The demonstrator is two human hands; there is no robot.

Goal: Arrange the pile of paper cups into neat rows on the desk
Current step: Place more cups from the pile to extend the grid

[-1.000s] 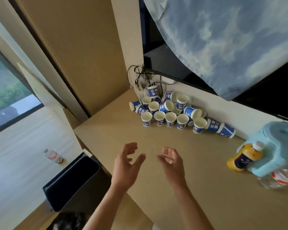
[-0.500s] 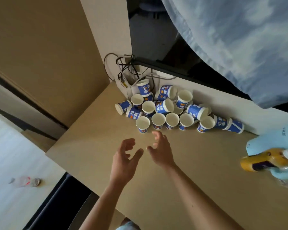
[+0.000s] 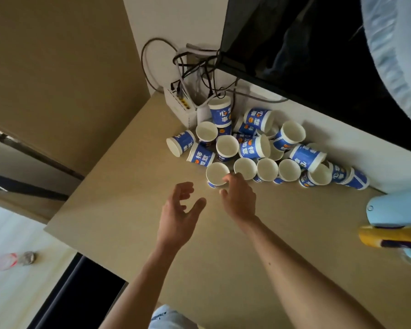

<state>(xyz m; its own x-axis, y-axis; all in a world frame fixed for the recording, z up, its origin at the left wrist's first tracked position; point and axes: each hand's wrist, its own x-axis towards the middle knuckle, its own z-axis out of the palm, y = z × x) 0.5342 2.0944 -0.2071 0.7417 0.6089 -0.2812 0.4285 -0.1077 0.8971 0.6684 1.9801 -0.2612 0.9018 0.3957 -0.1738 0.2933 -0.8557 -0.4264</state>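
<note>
1. The near rim of the front-left cup (image 3: 217, 177) is touched by the right hand (image 3: 239, 198); a closed grip cannot be confirmed.
2. The left hand (image 3: 179, 213) is held open, empty, at 7 o'clock from that cup.
3. The cup pile (image 3: 259, 143) is heaped at 1 o'clock on the desk (image 3: 119, 198).

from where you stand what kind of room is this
Probably a hotel room or bedroom, not a workshop: a wall-mounted TV above a long desk, a router with tangled cables in the corner, and drink bottles at the desk's right end.

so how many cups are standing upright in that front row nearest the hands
5. Leftmost cup at the right hand fingertips, then second, third, fourth, fifth. The pile behind may hide others.
</note>
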